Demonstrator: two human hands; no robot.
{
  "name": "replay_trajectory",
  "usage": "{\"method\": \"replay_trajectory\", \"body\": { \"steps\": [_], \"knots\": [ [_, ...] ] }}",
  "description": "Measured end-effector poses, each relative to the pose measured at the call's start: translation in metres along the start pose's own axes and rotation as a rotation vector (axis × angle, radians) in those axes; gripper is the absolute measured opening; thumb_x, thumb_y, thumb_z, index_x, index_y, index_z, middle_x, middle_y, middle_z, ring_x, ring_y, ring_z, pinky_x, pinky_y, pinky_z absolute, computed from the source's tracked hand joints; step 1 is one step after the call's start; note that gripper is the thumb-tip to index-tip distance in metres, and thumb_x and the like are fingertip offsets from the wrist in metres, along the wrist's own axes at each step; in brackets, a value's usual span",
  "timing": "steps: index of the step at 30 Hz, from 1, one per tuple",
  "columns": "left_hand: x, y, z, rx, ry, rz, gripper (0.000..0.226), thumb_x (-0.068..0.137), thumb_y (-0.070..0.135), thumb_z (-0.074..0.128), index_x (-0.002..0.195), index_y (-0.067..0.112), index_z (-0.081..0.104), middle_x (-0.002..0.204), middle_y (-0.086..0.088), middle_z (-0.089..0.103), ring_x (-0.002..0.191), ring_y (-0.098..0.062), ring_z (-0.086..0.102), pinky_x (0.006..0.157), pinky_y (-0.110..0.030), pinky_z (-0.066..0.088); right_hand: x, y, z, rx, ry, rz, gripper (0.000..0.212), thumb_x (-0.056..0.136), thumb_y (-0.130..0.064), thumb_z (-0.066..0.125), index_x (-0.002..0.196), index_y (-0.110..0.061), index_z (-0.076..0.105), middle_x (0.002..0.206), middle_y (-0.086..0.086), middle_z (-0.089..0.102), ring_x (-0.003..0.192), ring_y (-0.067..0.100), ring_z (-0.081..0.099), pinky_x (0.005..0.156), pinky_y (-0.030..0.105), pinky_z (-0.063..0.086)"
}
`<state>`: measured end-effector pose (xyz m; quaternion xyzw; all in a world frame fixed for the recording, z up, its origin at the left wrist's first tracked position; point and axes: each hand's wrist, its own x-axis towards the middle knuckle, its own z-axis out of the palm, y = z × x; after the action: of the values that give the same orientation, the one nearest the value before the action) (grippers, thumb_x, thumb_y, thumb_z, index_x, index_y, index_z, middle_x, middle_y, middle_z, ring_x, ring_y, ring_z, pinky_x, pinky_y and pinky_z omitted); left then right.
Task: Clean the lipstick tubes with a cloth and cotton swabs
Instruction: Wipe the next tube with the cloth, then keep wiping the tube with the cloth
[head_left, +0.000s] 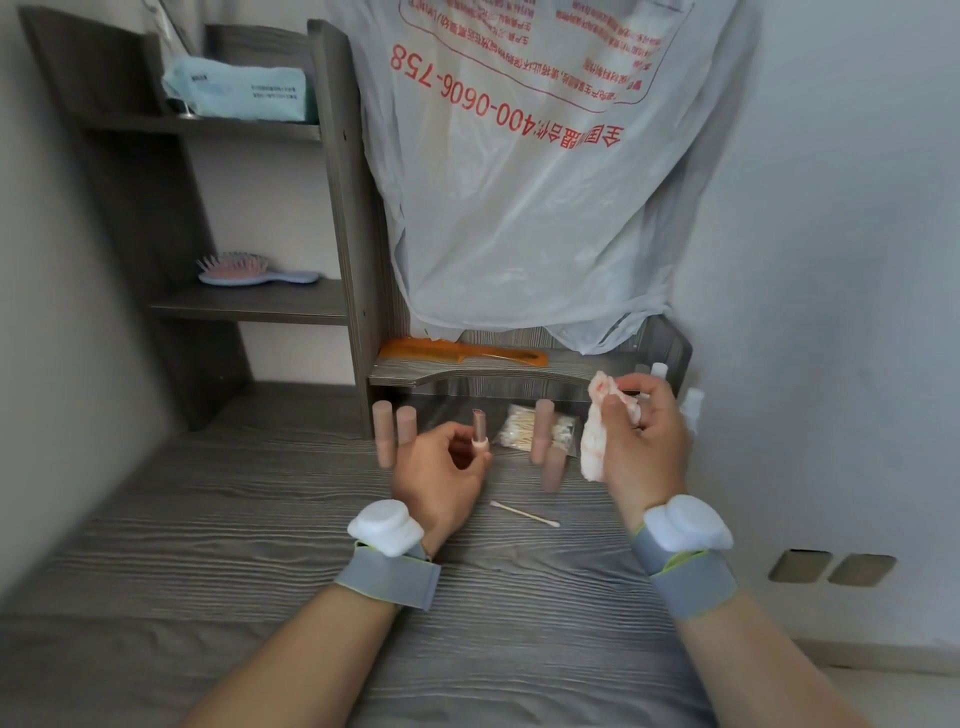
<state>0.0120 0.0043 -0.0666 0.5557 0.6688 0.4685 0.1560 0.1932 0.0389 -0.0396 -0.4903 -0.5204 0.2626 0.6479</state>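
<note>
Above the bench (260, 545), the left hand (436, 478) pinches the lipstick tube (479, 428) low by its base — light, stiff, probably slick — while the right hand (644, 452) grips the soft, stained cloth (595, 447) in curled fingers (641, 384).

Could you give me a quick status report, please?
Left hand pinches lipstick tube, upright. Right hand grips stained cloth, clear of it. Loose swab on desk below.

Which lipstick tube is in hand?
The tube pinched by the left hand, upright; the other four stand on the table. The right hand holds only the cloth.
</note>
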Motion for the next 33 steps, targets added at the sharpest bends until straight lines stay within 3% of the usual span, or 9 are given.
{"method": "replay_trajectory", "body": {
  "steps": [3, 9, 14, 18, 23, 26, 28, 30, 33],
  "knots": [
    [-0.001, 0.000, 0.000, 0.031, -0.022, 0.004, 0.017, 0.081, 0.026, 0.077, 0.097, 0.021, 0.072, 0.086, 0.009, 0.072, 0.084, -0.007, 0.066, 0.084, -0.028, 0.054, -0.005, 0.006, -0.001, -0.085, -0.072, -0.017, 0.020, 0.095, -0.019, 0.052, 0.093, -0.037, 0.059, 0.093, 0.002, 0.066, 0.080, 0.020, 0.063, 0.069, 0.033, 0.051],
    [-0.003, 0.000, 0.001, 0.040, -0.031, 0.008, 0.018, 0.078, 0.023, 0.080, 0.095, 0.020, 0.073, 0.084, 0.010, 0.073, 0.079, -0.004, 0.066, 0.080, -0.023, 0.054, -0.012, 0.009, -0.003, -0.431, -0.208, -0.128, 0.027, 0.099, -0.015, 0.041, 0.099, -0.028, 0.065, 0.094, -0.005, 0.063, 0.086, 0.016, 0.056, 0.071, 0.027, 0.038],
    [-0.003, 0.000, 0.001, 0.033, -0.029, 0.002, 0.019, 0.078, 0.022, 0.080, 0.095, 0.020, 0.072, 0.085, 0.009, 0.072, 0.080, -0.004, 0.066, 0.079, -0.019, 0.052, -0.015, 0.003, 0.000, -0.657, -0.353, -0.014, 0.020, 0.092, -0.042, 0.048, 0.101, -0.031, 0.062, 0.096, -0.007, 0.057, 0.091, 0.019, 0.056, 0.080, 0.034, 0.046],
    [-0.003, 0.000, 0.001, 0.036, -0.024, 0.017, 0.020, 0.079, 0.022, 0.080, 0.096, 0.021, 0.071, 0.084, 0.010, 0.070, 0.081, -0.005, 0.065, 0.078, -0.017, 0.050, -0.019, 0.003, 0.002, -0.836, -0.414, -0.032, 0.025, 0.082, -0.053, 0.050, 0.081, -0.030, 0.060, 0.082, -0.007, 0.056, 0.080, 0.018, 0.055, 0.065, 0.031, 0.043],
    [-0.005, 0.001, -0.001, 0.002, -0.012, 0.027, 0.027, 0.075, 0.025, 0.082, 0.098, 0.025, 0.067, 0.084, 0.016, 0.067, 0.082, -0.001, 0.063, 0.071, 0.000, 0.040, -0.017, 0.007, 0.001, -0.742, -0.380, -0.047, 0.029, 0.086, -0.045, 0.054, 0.071, -0.022, 0.062, 0.071, -0.008, 0.060, 0.074, 0.015, 0.055, 0.065, 0.031, 0.046],
    [-0.005, 0.003, -0.001, -0.023, 0.049, 0.083, 0.038, 0.073, 0.028, 0.084, 0.106, 0.025, 0.066, 0.091, 0.013, 0.069, 0.089, 0.005, 0.060, 0.083, -0.005, 0.041, -0.019, 0.004, 0.000, -0.595, -0.331, 0.024, 0.024, 0.085, -0.046, 0.060, 0.072, -0.027, 0.064, 0.072, -0.013, 0.065, 0.074, 0.008, 0.060, 0.068, 0.029, 0.048],
    [-0.008, 0.008, -0.001, 0.042, 0.138, 0.190, 0.046, 0.071, 0.025, 0.085, 0.113, 0.021, 0.066, 0.096, 0.008, 0.068, 0.092, 0.012, 0.050, 0.087, 0.005, 0.027, -0.020, 0.001, 0.000, -0.486, -0.308, 0.088, 0.025, 0.085, -0.046, 0.061, 0.068, -0.027, 0.067, 0.066, -0.019, 0.067, 0.070, 0.000, 0.060, 0.066, 0.026, 0.046],
    [-0.010, 0.011, -0.002, 0.088, 0.213, 0.325, 0.049, 0.068, 0.021, 0.086, 0.113, 0.016, 0.068, 0.099, 0.003, 0.068, 0.094, 0.000, 0.055, 0.091, 0.006, 0.018, -0.022, -0.003, 0.000, -0.420, -0.303, 0.105, 0.027, 0.086, -0.043, 0.062, 0.064, -0.028, 0.068, 0.063, -0.029, 0.064, 0.069, -0.007, 0.059, 0.062, 0.021, 0.041],
    [-0.017, 0.016, -0.002, 0.086, 0.278, 0.535, 0.044, 0.069, 0.020, 0.081, 0.111, 0.012, 0.069, 0.104, 0.000, 0.067, 0.095, -0.015, 0.060, 0.098, -0.002, 0.023, -0.024, -0.003, 0.001, -0.364, -0.277, 0.084, 0.028, 0.084, -0.048, 0.065, 0.065, -0.028, 0.070, 0.064, -0.022, 0.067, 0.067, -0.003, 0.060, 0.061, 0.018, 0.042]
  ]
}}
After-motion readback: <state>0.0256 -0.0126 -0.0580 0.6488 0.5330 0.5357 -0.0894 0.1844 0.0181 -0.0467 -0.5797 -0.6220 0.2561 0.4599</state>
